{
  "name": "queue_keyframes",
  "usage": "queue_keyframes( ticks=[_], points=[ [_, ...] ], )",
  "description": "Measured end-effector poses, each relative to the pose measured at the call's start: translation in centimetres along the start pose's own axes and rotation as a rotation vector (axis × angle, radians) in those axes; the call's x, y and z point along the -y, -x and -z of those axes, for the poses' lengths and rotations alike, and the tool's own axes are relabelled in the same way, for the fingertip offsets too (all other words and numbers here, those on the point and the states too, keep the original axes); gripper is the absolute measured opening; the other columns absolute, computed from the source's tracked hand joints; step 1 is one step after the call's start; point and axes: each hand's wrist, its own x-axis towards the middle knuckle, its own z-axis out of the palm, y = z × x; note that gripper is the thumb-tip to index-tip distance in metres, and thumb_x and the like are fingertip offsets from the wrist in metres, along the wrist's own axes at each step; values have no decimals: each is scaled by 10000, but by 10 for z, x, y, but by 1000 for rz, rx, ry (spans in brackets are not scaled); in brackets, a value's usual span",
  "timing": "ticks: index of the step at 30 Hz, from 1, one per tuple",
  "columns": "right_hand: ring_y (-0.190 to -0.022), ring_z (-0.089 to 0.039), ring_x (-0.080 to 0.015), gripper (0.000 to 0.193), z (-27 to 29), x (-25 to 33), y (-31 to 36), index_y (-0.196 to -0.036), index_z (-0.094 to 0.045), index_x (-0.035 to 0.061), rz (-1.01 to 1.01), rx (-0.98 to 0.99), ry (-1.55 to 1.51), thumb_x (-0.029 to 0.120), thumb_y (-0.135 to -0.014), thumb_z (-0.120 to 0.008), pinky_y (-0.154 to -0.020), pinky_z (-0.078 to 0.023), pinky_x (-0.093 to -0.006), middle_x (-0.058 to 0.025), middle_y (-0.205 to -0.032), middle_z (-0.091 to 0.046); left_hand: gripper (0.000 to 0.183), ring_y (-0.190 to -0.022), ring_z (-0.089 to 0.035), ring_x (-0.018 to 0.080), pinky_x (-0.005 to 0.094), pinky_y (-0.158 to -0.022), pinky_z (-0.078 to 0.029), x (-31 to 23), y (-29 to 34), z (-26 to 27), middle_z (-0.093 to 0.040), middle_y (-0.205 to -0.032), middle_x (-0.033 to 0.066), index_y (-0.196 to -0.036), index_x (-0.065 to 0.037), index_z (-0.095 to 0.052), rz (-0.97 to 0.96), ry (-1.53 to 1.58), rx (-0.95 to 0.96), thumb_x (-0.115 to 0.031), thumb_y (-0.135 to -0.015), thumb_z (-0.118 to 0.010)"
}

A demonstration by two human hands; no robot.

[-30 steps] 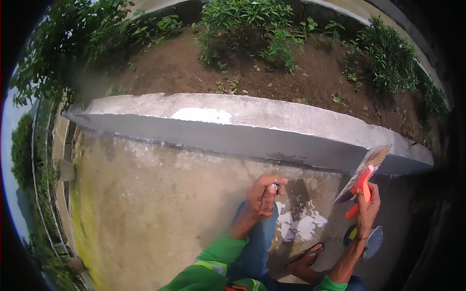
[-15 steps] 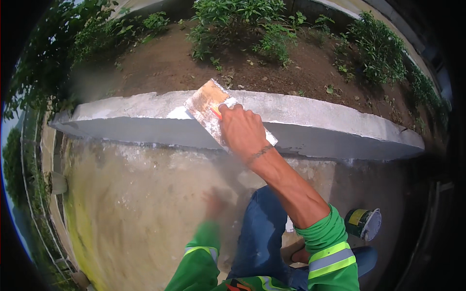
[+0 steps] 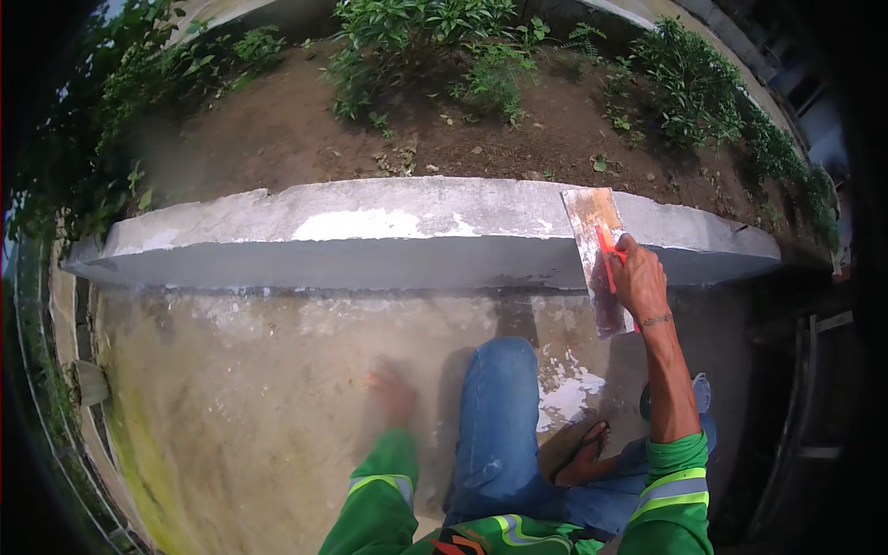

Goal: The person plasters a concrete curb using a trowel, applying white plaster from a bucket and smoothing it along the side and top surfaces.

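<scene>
My right hand (image 3: 640, 280) is closed round the red handle of a flat rectangular plastering trowel (image 3: 585, 222). The blade, smeared with white and brownish residue, lies across the front edge of a low curved wall (image 3: 444, 199), toward its right part. A bright white patch of plaster (image 3: 361, 224) is spread along the wall's top edge, left of the trowel, with smaller dabs nearer to it. Over the concrete floor, left of my knee, hovers my left hand (image 3: 393, 396). Motion blurs its fingers, and no object shows in it.
Behind the wall is a brown soil bed (image 3: 277, 129) with green shrubs (image 3: 684, 83). White splatter (image 3: 569, 388) marks the concrete floor (image 3: 250, 398) beside my sandalled foot (image 3: 587, 453). A small bucket (image 3: 703, 393) is partly hidden by my right forearm. A grey pot (image 3: 91, 382) stands far left.
My right hand has swept right along the wall with the trowel, uncovering the white plaster patch. The trowel has turned more upright in view. The view has shifted slightly; my left hand stays low and blurred.
</scene>
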Motion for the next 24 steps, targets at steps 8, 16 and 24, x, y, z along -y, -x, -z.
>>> queue_keyframes(
  ticks=[8, 16, 24],
  points=[
    [-867, -617, -488, 261, 0, 147, 14, -1009, -578, -9, 212, 24, -262, 224, -892, -580, -774, -494, -532, -291, -931, -624, 1271, -1387, 86, 597, 711, -967, -368, 14, -3, -12, 217, -1528, 309, -1527, -244, 127, -49, 52, -25, -424, -706, -826],
    [-738, -688, -380, 168, -51, 135, -4, -936, -616, 2, 294, -134, -123, 106, -890, -494, -632, -567, -446, -239, -807, -634, 1295, -1372, 83, 616, 731, -885, -427, 20, -9, -29, 235, -1518, 311, -1521, -239, 141, -75, 87, -39, -455, -692, -830],
    [-905, -654, -430, 280, 7, -62, -19, -1049, -624, 27, -163, -39, 72, 247, -888, -564, -791, -511, -490, -289, -907, -666, 1287, -1368, 75, 623, 734, -872, -434, 17, -10, -44, 220, -1512, 332, -1520, -214, 140, -86, 63, 3, -449, -703, -826]
  ],
)
